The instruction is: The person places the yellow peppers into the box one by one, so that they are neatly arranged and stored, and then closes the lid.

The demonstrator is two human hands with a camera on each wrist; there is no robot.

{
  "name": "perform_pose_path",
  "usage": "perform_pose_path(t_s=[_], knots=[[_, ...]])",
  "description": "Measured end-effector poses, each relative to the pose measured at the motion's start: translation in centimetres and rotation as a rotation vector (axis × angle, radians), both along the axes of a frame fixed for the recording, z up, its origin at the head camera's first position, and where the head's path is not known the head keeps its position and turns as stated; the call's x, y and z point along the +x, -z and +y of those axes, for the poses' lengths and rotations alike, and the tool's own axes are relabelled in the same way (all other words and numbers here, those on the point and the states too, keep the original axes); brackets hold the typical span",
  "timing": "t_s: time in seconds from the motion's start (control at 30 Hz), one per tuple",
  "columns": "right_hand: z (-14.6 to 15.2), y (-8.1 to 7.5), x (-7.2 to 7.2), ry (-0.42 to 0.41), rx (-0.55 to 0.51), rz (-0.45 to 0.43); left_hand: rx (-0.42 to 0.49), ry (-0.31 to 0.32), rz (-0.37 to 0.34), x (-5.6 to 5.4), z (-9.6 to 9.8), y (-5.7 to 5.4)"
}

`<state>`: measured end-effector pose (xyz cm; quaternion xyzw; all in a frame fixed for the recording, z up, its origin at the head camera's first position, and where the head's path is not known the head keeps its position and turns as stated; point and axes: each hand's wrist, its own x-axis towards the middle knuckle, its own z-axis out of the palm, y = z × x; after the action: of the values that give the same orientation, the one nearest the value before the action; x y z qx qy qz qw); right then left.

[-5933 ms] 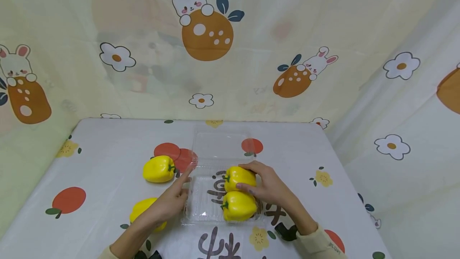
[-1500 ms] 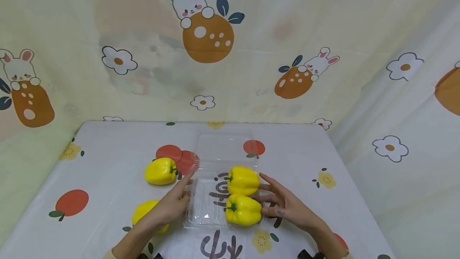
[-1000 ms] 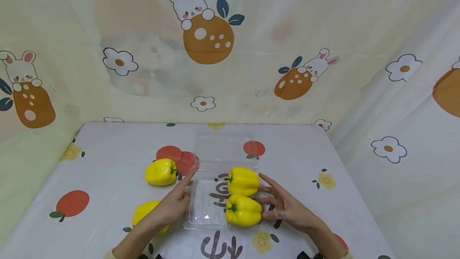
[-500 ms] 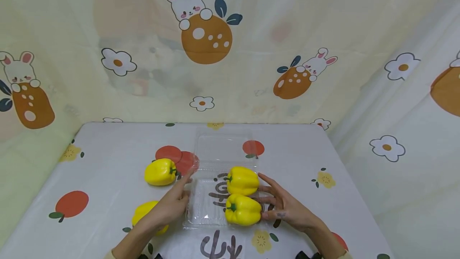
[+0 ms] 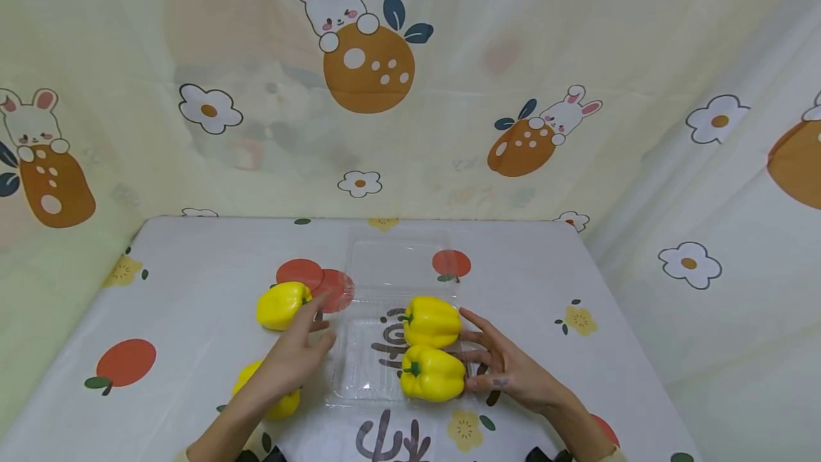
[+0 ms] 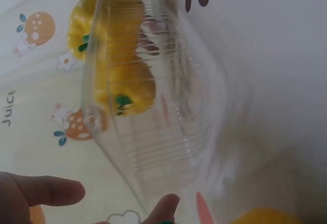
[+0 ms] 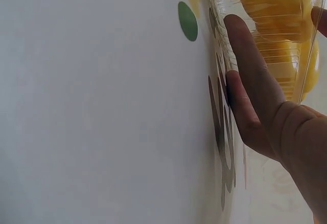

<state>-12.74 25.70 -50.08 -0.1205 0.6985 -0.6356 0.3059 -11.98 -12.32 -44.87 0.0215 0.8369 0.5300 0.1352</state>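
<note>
Two yellow bell peppers, the far one point(image 5: 432, 321) and the near one point(image 5: 432, 373), lie side by side in the right half of a clear plastic clamshell box point(image 5: 365, 369). Its lid point(image 5: 398, 262) is folded back flat. My right hand point(image 5: 513, 369) rests against the box's right wall, its extended fingers point(image 7: 250, 55) along the outside. My left hand point(image 5: 291, 358) has its fingertips at the stem end of a third pepper point(image 5: 281, 305), left of the box; thumb and finger are apart in the left wrist view. My left forearm partly hides another pepper point(image 5: 282, 405).
A white cloth printed with fruit and flowers covers the table point(image 5: 192, 291). Behind it hangs a pale curtain point(image 5: 449, 148) with rabbit prints. Dark straps point(image 5: 545, 455) show at both wrists.
Earlier my right hand gripped the far pepper inside the box; it has let go and moved to the right wall. My left hand has just left the box's left edge for the far-left pepper.
</note>
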Motion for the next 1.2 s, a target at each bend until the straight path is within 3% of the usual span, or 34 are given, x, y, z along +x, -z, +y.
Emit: perform_pose_path(t_s=[0.2, 0.4, 0.5, 0.63, 0.83, 1.2], knots=[[0.0, 0.0, 0.0, 0.003, 0.0, -0.002, -0.047, -0.007, 0.051, 0.1, -1.1, -1.1], [-0.1, -0.1, 0.0, 0.004, -0.002, -0.012, -0.164, 0.09, 0.199, 0.9, -2.1, -1.8], [-0.1, -0.1, 0.0, 0.004, -0.004, -0.013, -0.23, 0.127, 0.23, 1.4, -2.6, -2.2], [0.0, -0.1, 0.0, 0.002, -0.016, -0.013, -0.278, 0.153, 0.232, 2.3, -3.2, -2.7], [0.1, 0.0, 0.1, -0.004, -0.032, -0.016, -0.334, 0.125, 0.204, 3.4, -4.3, -3.2], [0.1, 0.1, 0.1, 0.001, -0.045, -0.02, -0.279, 0.172, 0.119, 3.5, -7.0, -2.1]])
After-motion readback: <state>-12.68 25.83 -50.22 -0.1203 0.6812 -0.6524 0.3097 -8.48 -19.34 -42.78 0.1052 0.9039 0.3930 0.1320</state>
